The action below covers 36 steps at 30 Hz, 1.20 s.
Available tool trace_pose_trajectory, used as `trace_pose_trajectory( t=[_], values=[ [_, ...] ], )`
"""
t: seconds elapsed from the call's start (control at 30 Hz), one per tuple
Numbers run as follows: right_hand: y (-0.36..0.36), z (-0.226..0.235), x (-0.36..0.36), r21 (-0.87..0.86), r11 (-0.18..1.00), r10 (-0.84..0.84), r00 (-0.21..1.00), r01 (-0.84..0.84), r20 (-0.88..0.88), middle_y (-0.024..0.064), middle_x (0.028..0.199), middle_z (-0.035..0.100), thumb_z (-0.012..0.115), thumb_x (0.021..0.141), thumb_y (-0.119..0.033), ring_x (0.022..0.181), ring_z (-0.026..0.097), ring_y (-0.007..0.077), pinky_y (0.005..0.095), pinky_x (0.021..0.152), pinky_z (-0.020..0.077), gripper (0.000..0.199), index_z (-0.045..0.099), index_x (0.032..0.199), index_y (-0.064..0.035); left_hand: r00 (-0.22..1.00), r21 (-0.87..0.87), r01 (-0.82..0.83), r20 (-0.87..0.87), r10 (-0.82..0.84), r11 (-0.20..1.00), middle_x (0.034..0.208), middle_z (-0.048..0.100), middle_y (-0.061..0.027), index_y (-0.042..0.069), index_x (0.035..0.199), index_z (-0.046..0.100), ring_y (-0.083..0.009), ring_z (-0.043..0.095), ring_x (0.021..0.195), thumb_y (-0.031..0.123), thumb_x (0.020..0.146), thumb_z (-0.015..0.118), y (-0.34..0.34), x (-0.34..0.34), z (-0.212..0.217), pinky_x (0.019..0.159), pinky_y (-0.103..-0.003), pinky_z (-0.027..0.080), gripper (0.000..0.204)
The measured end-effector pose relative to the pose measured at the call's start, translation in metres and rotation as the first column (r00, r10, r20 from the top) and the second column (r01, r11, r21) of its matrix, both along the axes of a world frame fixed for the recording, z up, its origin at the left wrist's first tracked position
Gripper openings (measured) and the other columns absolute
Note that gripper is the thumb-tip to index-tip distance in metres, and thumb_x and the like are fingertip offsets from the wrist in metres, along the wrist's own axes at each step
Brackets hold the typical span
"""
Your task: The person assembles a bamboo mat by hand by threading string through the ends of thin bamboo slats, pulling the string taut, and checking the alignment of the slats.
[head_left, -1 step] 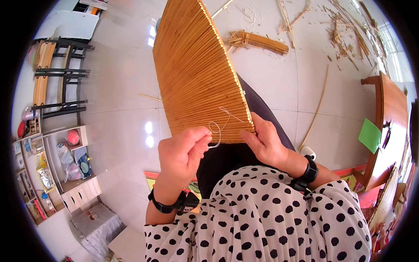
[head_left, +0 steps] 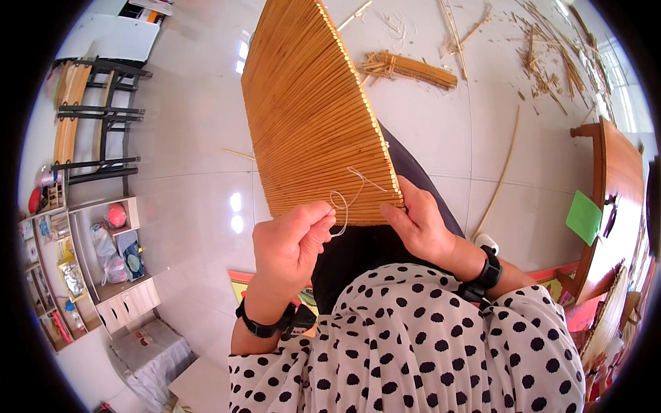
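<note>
A stiff panel of thin golden-brown sticks (head_left: pixel 310 117), laid side by side, rises tilted from my lap, its pale cut stick ends showing along the right edge. My right hand (head_left: pixel 425 224) grips its lower right corner, thumb on the front face and the other fingers behind, mostly hidden. In front of the lower left part, my left hand (head_left: pixel 290 241) is closed in a pinch on a white thread (head_left: pixel 362 182). The thread loops loosely over the sticks toward the right edge. Whether a needle is in the pinch cannot be made out.
On the tiled floor ahead lie a bundle of sticks (head_left: pixel 420 70) and scattered stick scraps (head_left: pixel 551 69). One long thin stick (head_left: pixel 506 165) lies to the right, by a white spool (head_left: pixel 486 242). A wooden table (head_left: pixel 613 186) stands right; shelves (head_left: pixel 96 241) stand left.
The view has shifted very slightly. Both hands keep their hold, and the thread and panel look the same.
</note>
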State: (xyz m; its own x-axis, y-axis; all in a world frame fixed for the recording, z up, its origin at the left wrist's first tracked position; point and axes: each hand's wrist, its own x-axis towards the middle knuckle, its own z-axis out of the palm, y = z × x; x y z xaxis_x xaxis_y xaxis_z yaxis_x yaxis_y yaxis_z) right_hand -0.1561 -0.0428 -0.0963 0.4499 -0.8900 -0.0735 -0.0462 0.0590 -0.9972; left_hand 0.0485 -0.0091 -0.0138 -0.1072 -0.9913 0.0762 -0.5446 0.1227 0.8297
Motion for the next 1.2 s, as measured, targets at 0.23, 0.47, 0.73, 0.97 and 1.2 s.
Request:
trace_pose_trajectory(
  t=[0.23,0.47,0.73,0.97,1.2],
  values=[
    [-0.021,0.021,-0.001,-0.165,0.983,-0.071,0.996,0.08,0.056,0.011,0.073,0.058,0.054,0.091,-0.004,0.062,0.051,0.015,0.029,0.059,0.0446,0.025,0.051,0.113,0.0062,0.992,-0.121,-0.126,-0.049,0.12,0.985,0.076,0.065,-0.0062,0.0,0.104,0.065,-0.0106,0.06,0.058,0.002,0.093,0.059,0.011,0.013,0.013,0.05,-0.021,0.049,0.013],
    [-0.015,0.05,-0.011,-0.287,0.933,-0.201,0.976,0.218,0.09,0.0056,0.077,0.058,0.05,0.094,-0.004,0.069,0.049,0.0094,0.026,0.062,0.0425,0.025,0.05,0.117,0.0055,0.983,-0.226,-0.185,-0.022,0.185,0.956,0.073,0.062,-0.0051,-0.001,0.114,0.065,-0.0099,0.057,0.059,-0.004,0.092,0.055,0.02,0.022,0.019,0.052,-0.02,0.045,0.025],
    [0.01,0.072,-0.02,-0.235,0.89,-0.35,0.915,0.392,0.2,0.0087,0.11,0.06,0.047,0.096,-0.001,0.101,0.053,0.0129,0.0268,0.092,0.0418,0.03,0.047,0.125,0.0064,0.952,-0.342,-0.305,-0.14,0.273,0.889,0.071,0.062,-0.0049,-0.002,0.112,0.066,-0.0074,0.055,0.055,-0.007,0.091,0.054,0.049,0.028,0.022,0.049,-0.019,0.042,0.024],
    [0.035,0.102,-0.042,-0.352,0.844,-0.399,0.913,0.404,0.09,0.0087,0.108,0.061,0.047,0.096,-0.003,0.099,0.053,0.0133,0.0269,0.091,0.042,0.029,0.051,0.123,0.0058,0.9,-0.35,-0.422,-0.275,0.339,0.836,0.071,0.061,-0.0039,-0.002,0.112,0.066,-0.0062,0.054,0.055,-0.005,0.092,0.055,0.077,0.029,0.021,0.047,-0.019,0.041,0.023],
    [0.036,0.109,-0.029,-0.342,0.884,-0.354,0.934,0.318,-0.048,0.0111,0.103,0.063,0.05,0.092,-0.003,0.094,0.055,0.013,0.0276,0.087,0.0435,0.029,0.051,0.119,0.0075,0.893,-0.322,-0.436,-0.27,0.36,0.84,0.071,0.062,-0.0032,-0.001,0.112,0.066,-0.0053,0.053,0.055,-0.003,0.092,0.056,0.097,0.024,0.02,0.048,-0.019,0.041,0.023]
  ],
)
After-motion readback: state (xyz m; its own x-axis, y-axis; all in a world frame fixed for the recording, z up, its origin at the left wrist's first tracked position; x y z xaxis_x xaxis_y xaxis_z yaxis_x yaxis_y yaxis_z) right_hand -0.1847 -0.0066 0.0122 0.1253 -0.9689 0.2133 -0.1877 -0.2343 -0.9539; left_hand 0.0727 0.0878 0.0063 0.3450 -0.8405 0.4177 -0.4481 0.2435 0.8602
